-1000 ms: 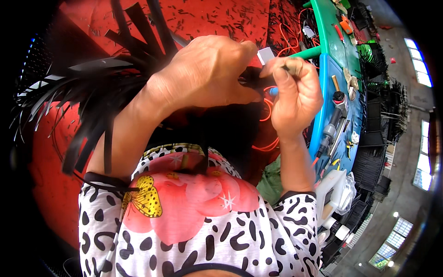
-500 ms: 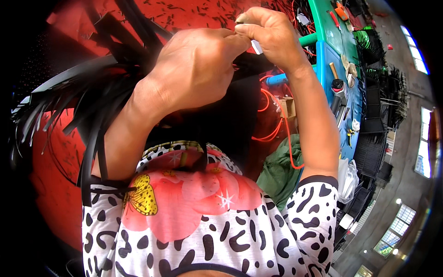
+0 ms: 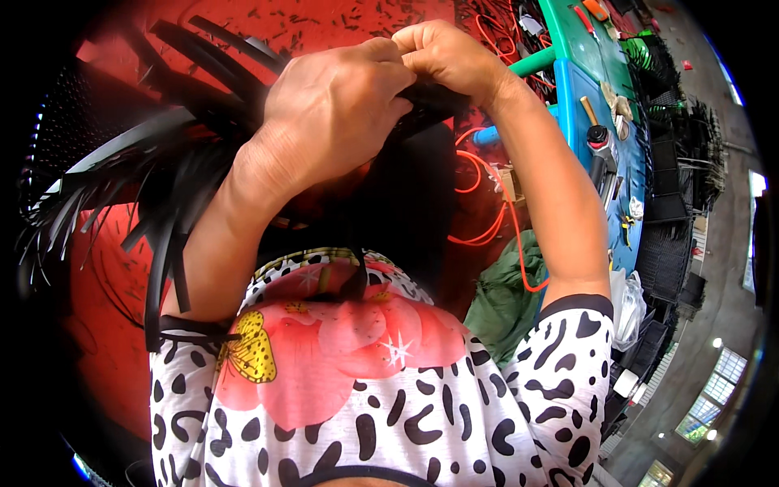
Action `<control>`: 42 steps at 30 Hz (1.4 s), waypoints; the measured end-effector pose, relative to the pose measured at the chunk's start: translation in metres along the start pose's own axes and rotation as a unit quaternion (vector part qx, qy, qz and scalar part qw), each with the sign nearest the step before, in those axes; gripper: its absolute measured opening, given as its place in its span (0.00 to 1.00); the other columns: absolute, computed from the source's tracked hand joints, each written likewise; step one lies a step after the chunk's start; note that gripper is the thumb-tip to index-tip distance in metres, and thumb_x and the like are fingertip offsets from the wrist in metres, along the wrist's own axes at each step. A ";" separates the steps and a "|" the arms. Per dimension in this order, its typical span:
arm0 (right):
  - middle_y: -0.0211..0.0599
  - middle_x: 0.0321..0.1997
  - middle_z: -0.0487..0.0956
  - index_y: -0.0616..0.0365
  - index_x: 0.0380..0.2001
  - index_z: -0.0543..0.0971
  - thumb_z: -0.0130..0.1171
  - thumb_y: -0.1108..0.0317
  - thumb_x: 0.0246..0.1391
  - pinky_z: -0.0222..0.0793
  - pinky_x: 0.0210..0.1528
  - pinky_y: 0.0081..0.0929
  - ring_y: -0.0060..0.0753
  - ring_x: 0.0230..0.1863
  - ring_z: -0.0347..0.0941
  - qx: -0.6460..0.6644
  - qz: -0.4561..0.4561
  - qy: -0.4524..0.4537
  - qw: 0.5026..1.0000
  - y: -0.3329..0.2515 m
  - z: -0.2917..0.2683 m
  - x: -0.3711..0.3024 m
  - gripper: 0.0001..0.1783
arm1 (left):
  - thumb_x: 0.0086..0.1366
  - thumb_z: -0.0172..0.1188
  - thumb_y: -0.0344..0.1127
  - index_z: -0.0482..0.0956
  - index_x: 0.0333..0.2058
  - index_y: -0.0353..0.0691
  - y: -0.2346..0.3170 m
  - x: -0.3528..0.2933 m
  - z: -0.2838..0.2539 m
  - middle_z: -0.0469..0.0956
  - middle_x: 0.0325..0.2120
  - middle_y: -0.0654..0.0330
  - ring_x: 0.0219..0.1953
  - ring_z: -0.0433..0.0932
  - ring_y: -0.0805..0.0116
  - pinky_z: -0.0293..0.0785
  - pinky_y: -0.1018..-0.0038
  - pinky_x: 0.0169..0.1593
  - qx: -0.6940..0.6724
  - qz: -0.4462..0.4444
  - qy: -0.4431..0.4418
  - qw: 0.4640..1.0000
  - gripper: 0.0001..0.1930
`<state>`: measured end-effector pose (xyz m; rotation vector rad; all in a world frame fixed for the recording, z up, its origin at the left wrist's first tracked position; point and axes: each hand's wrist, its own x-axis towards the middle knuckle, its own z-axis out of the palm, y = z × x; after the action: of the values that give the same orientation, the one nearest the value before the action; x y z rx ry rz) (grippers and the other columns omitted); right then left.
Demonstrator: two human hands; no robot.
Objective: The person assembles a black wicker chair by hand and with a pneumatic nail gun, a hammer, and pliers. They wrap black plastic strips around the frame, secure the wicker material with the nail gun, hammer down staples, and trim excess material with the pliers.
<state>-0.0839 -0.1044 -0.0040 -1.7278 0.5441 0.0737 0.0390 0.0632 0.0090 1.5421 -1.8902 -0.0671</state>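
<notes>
Long, flat, glossy black strips (image 3: 213, 109): in the head view, they fan out on the person's left, beside and beyond the left forearm; some curve off to the side, others hang down past the elbow.
Bare left hand (image 3: 333, 105): back turned up, raised in front of the chest, fingers curled inward; from here I can't tell whether they grip a strip.
Bare right hand (image 3: 454, 61): brought up against the left one, its fingers (image 3: 418, 61) bent towards the thumb at the left hand's knuckles; whatever may lie between them is hidden.
Dark black mass (image 3: 406, 195): below the hands, in front of the body, its shape lost in shadow.
White shirt with black spots and a pink flower print (image 3: 349, 349): worn by the person.
Red ground (image 3: 101, 243): strewn with short black scraps (image 3: 324, 24) beyond the hands.
Bright orange cable (image 3: 479, 237): looped under the right forearm, near a crumpled dark green cloth (image 3: 499, 296).
Green and blue counter (image 3: 570, 89): to the person's right, carrying tools, among them one with a wooden handle (image 3: 587, 109).
</notes>
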 end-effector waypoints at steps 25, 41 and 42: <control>0.39 0.30 0.80 0.58 0.37 0.76 0.67 0.58 0.41 0.70 0.35 0.35 0.38 0.32 0.77 -0.267 -0.092 0.339 0.897 0.072 -0.018 -0.039 0.21 | 0.53 0.60 0.34 0.79 0.33 0.36 -0.039 0.040 0.001 0.78 0.27 0.50 0.33 0.76 0.50 0.71 0.64 0.37 -0.018 -0.064 0.008 0.998 0.10; 0.64 0.47 0.75 0.71 0.42 0.76 0.66 0.42 0.37 0.66 0.53 0.40 0.55 0.52 0.71 -0.301 0.498 0.468 0.665 0.190 -0.155 -0.273 0.40 | 0.54 0.59 0.32 0.78 0.35 0.32 -0.019 0.042 -0.006 0.75 0.28 0.52 0.31 0.75 0.53 0.70 0.68 0.36 -0.004 -0.096 -0.017 0.995 0.11; 0.64 0.46 0.75 0.73 0.41 0.76 0.66 0.44 0.38 0.66 0.53 0.40 0.56 0.52 0.71 -0.289 0.492 0.481 0.666 0.194 -0.155 -0.272 0.39 | 0.54 0.59 0.32 0.78 0.35 0.32 -0.019 0.041 -0.007 0.75 0.28 0.52 0.31 0.75 0.53 0.70 0.68 0.36 -0.003 -0.098 -0.017 0.995 0.11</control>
<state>-0.4396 -0.1892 -0.0515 -1.7412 2.4570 0.0976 0.0563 0.0239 0.0249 1.7272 -1.7577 -0.1869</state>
